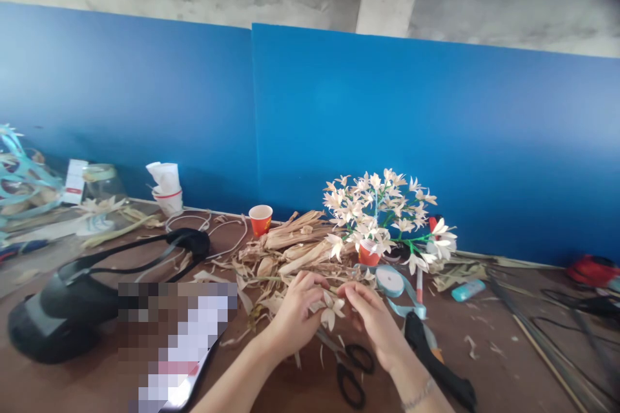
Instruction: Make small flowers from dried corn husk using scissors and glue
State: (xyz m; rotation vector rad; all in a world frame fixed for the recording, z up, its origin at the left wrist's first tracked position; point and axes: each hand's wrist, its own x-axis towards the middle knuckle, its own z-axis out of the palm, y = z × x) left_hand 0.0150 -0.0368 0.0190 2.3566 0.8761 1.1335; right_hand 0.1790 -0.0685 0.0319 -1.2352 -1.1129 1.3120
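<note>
My left hand [293, 310] and my right hand [371, 319] meet over the brown table [504, 368], both with fingers pinched on a small cream husk flower [332, 310] held between them. Just beyond lies a heap of dried corn husks [285, 248]. To the right of the heap stands a bunch of finished cream flowers [382, 210] on green stems in an orange cup. Black-handled scissors [351, 371] lie on the table under my wrists.
A black glue gun [436, 361] lies right of my right hand, beside a light blue ribbon roll [391, 281]. An orange paper cup [260, 219] stands at the back, a black bag [68, 310] at left, and a blue wall panel [387, 129] behind.
</note>
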